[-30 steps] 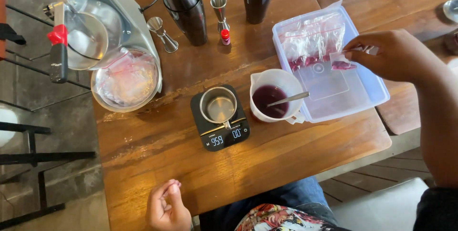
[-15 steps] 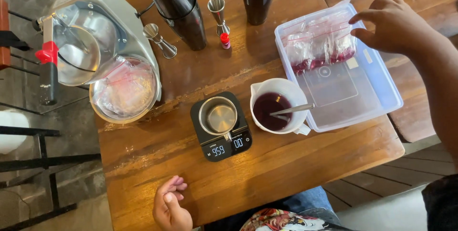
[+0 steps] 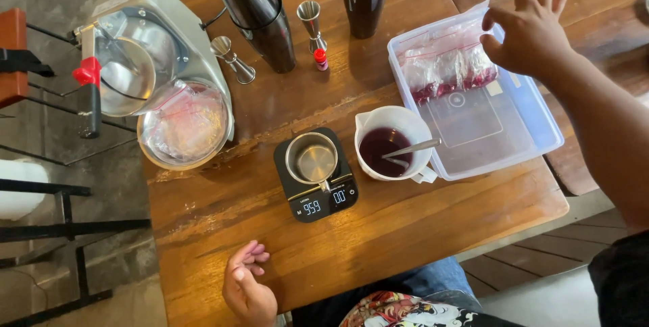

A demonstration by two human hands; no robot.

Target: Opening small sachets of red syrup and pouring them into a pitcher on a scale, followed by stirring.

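Right hand (image 3: 531, 30) at 2 o'clock, grip pinching the top edge of a clear zip bag of dark red fruit (image 3: 446, 67); bag stands in the clear plastic tub (image 3: 534, 131), long axis 9-to-3. Left hand (image 3: 247, 286) loosely curled, empty, on the wooden desk (image 3: 405, 232).

Clear zip bag (image 3: 447, 65) of red pulp, upright in plastic tub (image 3: 534, 139)

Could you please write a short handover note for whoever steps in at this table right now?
Right hand: above the clear plastic tub, fingers at the zip bag of red fruit; grip unclear.
Left hand: loosely curled on the wooden table edge, empty.
White pitcher holds dark red liquid with a spoon in it.
Steel cup sits on the digital scale, looks empty.
Bag not yet out of the tub.
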